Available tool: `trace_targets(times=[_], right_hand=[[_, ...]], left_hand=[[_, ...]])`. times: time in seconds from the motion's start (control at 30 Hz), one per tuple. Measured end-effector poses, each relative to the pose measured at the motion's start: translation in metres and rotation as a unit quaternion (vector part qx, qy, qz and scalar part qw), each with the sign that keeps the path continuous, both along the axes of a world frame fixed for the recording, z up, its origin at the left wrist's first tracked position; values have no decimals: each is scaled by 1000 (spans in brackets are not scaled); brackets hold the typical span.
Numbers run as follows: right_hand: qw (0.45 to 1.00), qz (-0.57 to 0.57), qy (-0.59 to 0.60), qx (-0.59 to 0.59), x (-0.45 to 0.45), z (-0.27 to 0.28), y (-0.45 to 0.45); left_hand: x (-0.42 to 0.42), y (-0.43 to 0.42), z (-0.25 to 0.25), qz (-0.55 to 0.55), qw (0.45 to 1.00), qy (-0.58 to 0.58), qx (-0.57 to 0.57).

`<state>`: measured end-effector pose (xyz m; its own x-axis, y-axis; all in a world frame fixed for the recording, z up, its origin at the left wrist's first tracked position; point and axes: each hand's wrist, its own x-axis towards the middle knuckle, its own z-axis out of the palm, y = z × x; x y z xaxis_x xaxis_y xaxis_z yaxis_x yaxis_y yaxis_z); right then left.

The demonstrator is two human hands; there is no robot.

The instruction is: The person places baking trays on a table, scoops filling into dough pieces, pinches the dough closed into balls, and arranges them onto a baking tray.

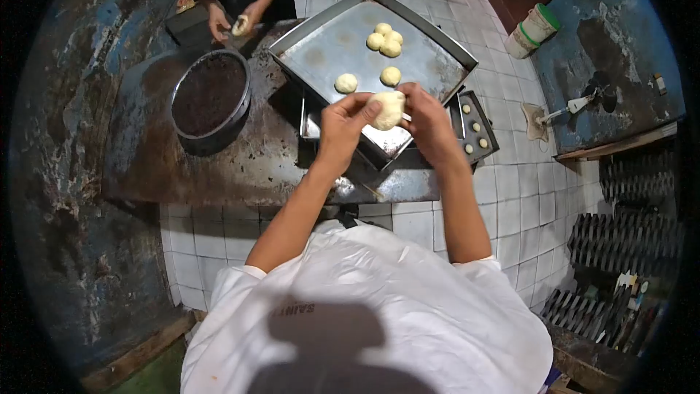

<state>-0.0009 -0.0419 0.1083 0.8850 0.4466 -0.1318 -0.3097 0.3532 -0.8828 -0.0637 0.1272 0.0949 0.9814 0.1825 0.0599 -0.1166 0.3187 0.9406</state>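
Observation:
Between my two hands is a pale, flattened piece of dough (387, 111), held above the near corner of a large metal tray (321, 44). My left hand (343, 125) pinches its left side with the thumb on top. At its right edge, the fingers of my right hand (429, 122) are closed on the dough. Just beyond my hands, two single dough balls (346, 83) (391, 76) rest on the tray. Farther back a cluster of several dough balls (385, 39) sits pressed together.
A round pot of dark crumbly filling (211, 95) stands left on the stained table (146, 153). Across from me a person's hands (237, 22) hold a piece of dough with dark filling. Another tray with small dough balls (476, 127) lies lower right. Tubs (532, 31) stand by the wall.

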Motion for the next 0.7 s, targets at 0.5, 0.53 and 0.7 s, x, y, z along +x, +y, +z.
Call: trace_targets(times=[0.5,0.53,0.7], right_hand=[[877,89,-173,-440,-112,-244,64],[729,48,-374,-571,-118,-259,53],[513,125,-428,-733,-120,-328,15]], left_hand=[[-127,122,-114,137,880,197,-409],[-135,137,-117,152,863,191,-442],[-158,195,-143,234,843,183,-449]])
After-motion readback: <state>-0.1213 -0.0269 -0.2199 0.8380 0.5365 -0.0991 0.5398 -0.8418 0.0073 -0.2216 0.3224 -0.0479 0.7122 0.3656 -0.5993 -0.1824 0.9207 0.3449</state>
